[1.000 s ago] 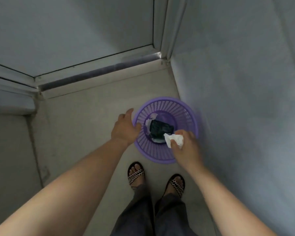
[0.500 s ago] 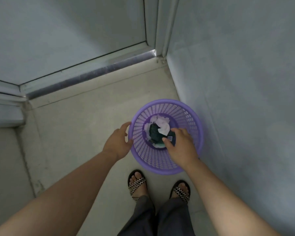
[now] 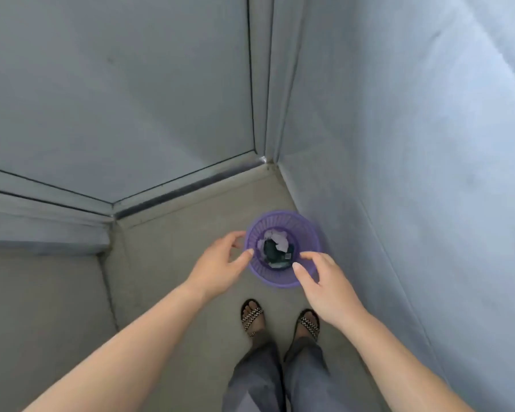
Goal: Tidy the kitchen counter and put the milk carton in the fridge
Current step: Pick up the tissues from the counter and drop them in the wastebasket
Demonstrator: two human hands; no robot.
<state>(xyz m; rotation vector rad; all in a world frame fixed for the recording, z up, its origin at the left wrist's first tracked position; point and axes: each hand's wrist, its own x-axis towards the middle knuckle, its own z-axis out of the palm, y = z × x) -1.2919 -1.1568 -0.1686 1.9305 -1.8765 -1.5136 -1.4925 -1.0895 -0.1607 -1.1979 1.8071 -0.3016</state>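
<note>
A purple mesh waste basket [image 3: 305, 230] stands on the floor in the corner by the right wall. Inside it lie crumpled white paper [image 3: 278, 242] and a dark green wrapper [image 3: 275, 252]. My left hand [image 3: 220, 264] hovers at the basket's left rim with fingers apart, holding nothing. My right hand [image 3: 324, 282] is above the basket's near rim, fingers spread and empty. The milk carton and the kitchen counter are not in view.
A grey wall [image 3: 414, 173] rises close on the right. A metal door track [image 3: 188, 185] runs along the floor behind the basket, with a panel above it. My feet in checked sandals [image 3: 252, 318] stand on the beige floor just behind the basket.
My right hand dropped the white crumpled paper into the basket and came out empty. Both hands have lifted away from the basket, and my head has risen, so the basket looks smaller.
</note>
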